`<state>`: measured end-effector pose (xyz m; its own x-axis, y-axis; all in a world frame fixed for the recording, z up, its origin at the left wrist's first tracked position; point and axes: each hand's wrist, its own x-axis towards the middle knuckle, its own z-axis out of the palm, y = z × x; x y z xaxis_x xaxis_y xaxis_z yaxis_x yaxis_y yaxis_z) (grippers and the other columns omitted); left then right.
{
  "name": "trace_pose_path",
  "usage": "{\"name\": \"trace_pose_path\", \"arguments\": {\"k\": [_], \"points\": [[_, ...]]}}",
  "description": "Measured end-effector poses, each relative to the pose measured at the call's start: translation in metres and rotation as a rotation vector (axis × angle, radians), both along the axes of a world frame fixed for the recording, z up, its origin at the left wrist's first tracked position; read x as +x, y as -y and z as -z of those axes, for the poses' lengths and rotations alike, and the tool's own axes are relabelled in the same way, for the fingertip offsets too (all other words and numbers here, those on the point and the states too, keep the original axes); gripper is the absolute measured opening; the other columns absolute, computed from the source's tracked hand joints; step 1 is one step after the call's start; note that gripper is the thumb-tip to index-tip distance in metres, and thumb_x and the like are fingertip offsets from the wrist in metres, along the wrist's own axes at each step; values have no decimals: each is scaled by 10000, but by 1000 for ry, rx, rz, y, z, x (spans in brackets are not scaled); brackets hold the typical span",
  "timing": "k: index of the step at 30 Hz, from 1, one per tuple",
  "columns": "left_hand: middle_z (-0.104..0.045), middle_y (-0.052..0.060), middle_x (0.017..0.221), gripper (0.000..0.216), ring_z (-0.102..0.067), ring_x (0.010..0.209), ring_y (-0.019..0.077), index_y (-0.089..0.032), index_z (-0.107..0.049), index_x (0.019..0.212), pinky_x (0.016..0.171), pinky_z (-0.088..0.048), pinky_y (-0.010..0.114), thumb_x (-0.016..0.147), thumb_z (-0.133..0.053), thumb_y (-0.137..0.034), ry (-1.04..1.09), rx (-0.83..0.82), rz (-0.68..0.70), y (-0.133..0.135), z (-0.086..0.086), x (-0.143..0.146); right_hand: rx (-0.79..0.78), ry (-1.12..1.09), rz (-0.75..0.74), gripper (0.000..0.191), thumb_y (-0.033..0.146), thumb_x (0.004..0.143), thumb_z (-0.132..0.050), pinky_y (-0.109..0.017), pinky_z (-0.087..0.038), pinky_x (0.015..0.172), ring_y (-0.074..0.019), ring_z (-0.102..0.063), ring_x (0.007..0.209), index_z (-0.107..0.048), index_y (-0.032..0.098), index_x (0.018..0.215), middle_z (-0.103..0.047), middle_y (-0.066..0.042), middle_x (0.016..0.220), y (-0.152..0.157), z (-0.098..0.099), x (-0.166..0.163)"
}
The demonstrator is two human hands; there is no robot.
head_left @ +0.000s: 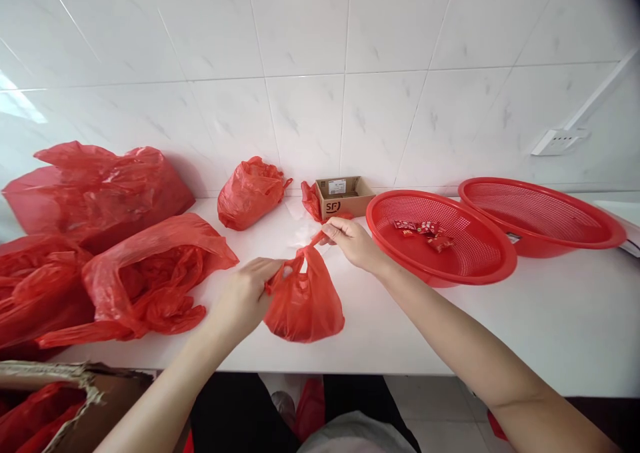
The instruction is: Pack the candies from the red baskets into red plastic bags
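Note:
A small red plastic bag (307, 306) with something bulky inside sits near the front edge of the white table (400, 326). My left hand (253, 290) is closed on its left handle. Pinched in my right hand (350, 240) is the other handle, pulled up and to the right. The bag's neck is gathered, with small gaps under the handles, and its contents are hidden. Just right of my right hand stands a red plastic colander (480, 266) holding several small red packets (440, 242).
A second red colander (560, 240) stands at the right. Behind my hands are an open cardboard box (345, 206) and a filled red bag (253, 193). Several large red bags (145, 280) cover the left side. At the lower left is a torn-edged carton (115, 400).

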<state>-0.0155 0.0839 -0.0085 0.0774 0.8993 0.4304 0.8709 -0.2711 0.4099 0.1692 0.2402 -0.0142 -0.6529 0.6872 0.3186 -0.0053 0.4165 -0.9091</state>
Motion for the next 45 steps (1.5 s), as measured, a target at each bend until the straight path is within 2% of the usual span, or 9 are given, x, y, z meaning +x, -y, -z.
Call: {"name": "trace_pose_path", "arguments": {"k": [4, 7, 14, 20, 25, 31, 36, 42, 45], "points": [[-447, 49, 1516, 300, -307, 1435, 313, -231, -711, 857, 1065, -409, 485, 959, -431, -257, -5, -173, 186, 25, 1, 5, 15, 60, 202, 278, 393, 938, -475, -333, -502, 781, -192, -640, 881, -572, 191, 774, -706, -70, 913, -30, 29, -5], [-295, -17, 1598, 306, -143, 1494, 294, -254, -726, 863, 1158, -269, 507, 966, -444, -315, 238, -330, 244, 28, -1, 6, 14, 56, 227, 300, 407, 927, -486, -337, -492, 774, -190, -628, 815, -536, 194, 722, -668, -46, 797, -39, 42, -12], [-710, 65, 1056, 382, -592, 1133, 226, -243, -716, 1064, 1017, -411, 379, 948, -452, -493, 1228, -251, 181, -16, 11, 16, 88, -94, 144, 300, 492, 953, -457, -329, -493, 860, -191, -615, 1032, -562, 219, 885, -641, -54, 1063, -3, 9, -13], [-654, 32, 695, 265, -566, 690, 144, -142, -750, 727, 727, -435, 275, 758, -765, -404, 1107, -515, 204, -25, 13, 32, 383, -62, -79, 258, 434, 939, -554, -373, -403, 1008, -204, -538, 1192, -658, 216, 848, -611, -63, 1179, 25, -12, -12], [-588, -6, 593, 305, -500, 623, 113, -158, -762, 739, 683, -406, 248, 799, -707, -451, 1091, -434, 144, -25, 19, 30, 114, 198, -61, 406, 451, 973, -475, -332, -463, 712, -152, -585, 651, -460, 236, 1317, -569, 51, 649, 27, -3, -4], [-694, 18, 739, 301, -628, 768, 159, -194, -745, 988, 768, -483, 277, 844, -651, -442, 1101, -296, 31, -24, 25, 30, 29, 42, -17, 281, 332, 967, -483, -255, -354, 559, -111, -401, 520, -427, 262, 1232, -394, 105, 567, 51, -11, 14], [-706, 59, 911, 238, -649, 689, 162, -172, -721, 921, 624, -519, 284, 802, -703, -378, 992, -212, -22, -14, 21, 27, -91, 126, -73, 280, 313, 966, -453, -254, -390, 546, -116, -452, 524, -400, 270, 1238, -450, 97, 581, 64, 7, 20], [-640, 27, 904, 122, -641, 836, 193, -205, -610, 776, 686, -542, 316, 714, -715, -200, 799, -72, 17, -13, 29, 24, 264, 171, 98, 281, 177, 865, -553, -363, -476, 823, -186, -604, 936, -542, 257, 1135, -653, -14, 958, 58, 23, 13], [-649, 2, 872, 196, -622, 861, 174, -218, -609, 775, 799, -507, 324, 666, -678, -70, 668, -1, 18, -17, 33, 24, 195, 18, 33, 290, 135, 876, -513, -372, -444, 960, -169, -597, 1059, -560, 256, 1134, -668, -19, 1081, 58, 26, 5]]}}
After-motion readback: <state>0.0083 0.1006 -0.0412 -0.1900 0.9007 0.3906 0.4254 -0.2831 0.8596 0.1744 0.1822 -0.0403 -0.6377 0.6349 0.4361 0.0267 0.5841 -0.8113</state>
